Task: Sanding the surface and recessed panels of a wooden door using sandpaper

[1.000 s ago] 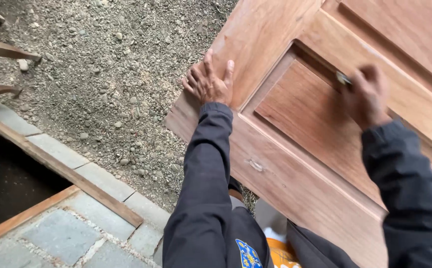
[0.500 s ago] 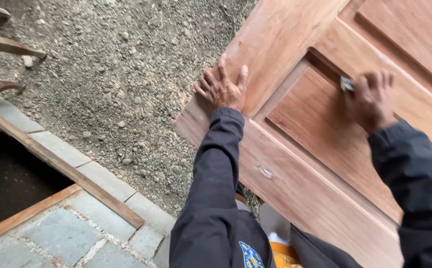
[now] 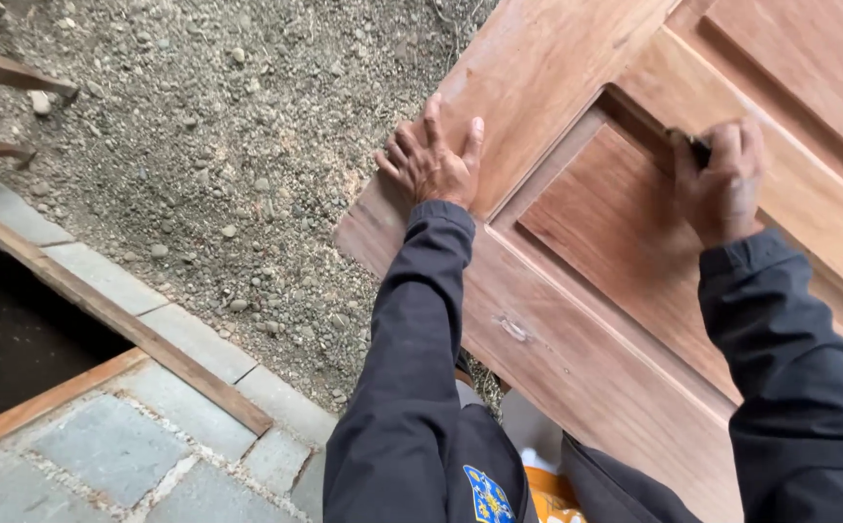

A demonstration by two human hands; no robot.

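Note:
A reddish-brown panelled wooden door [image 3: 576,320] lies tilted across my lap, filling the right side of the head view. My left hand [image 3: 433,163] rests flat on its outer frame near the corner, fingers spread, holding nothing. My right hand [image 3: 721,184] is closed around a small dark piece, likely sandpaper [image 3: 697,147], pressed into the groove at the top edge of the recessed panel. Both arms wear dark sleeves.
Gravel ground [image 3: 218,145] spreads to the left of the door. A long wooden batten [image 3: 111,315] lies across grey paving stones [image 3: 111,450] at lower left beside a dark opening. Wooden strips [image 3: 5,68] poke in at the upper left.
My right hand has slid along the panel groove with the dark piece. My left hand stays flat on the door frame. The view has shifted slightly.

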